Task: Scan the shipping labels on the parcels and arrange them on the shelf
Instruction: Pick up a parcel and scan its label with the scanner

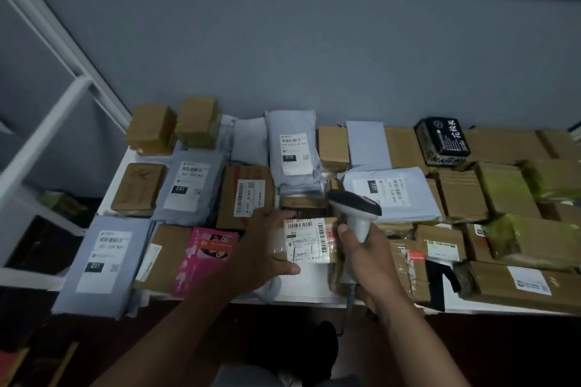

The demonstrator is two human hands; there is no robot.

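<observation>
A small brown parcel [309, 240] with a white shipping label lies near the table's front edge, in the middle. My left hand [265, 248] grips its left side, thumb below the label and fingers over the top edge. My right hand [366, 261] holds a white and grey barcode scanner [355, 207] by its handle, just right of the parcel. The scanner's head points left, above the parcel. A cable hangs down from the handle.
Many parcels cover the white table [314, 294]: grey mailer bags [103, 261] at left, a pink packet [207, 256], brown boxes [515, 284] at right, a black packet [441, 140] at the back. A white shelf frame [47, 122] stands at far left. A grey wall rises behind.
</observation>
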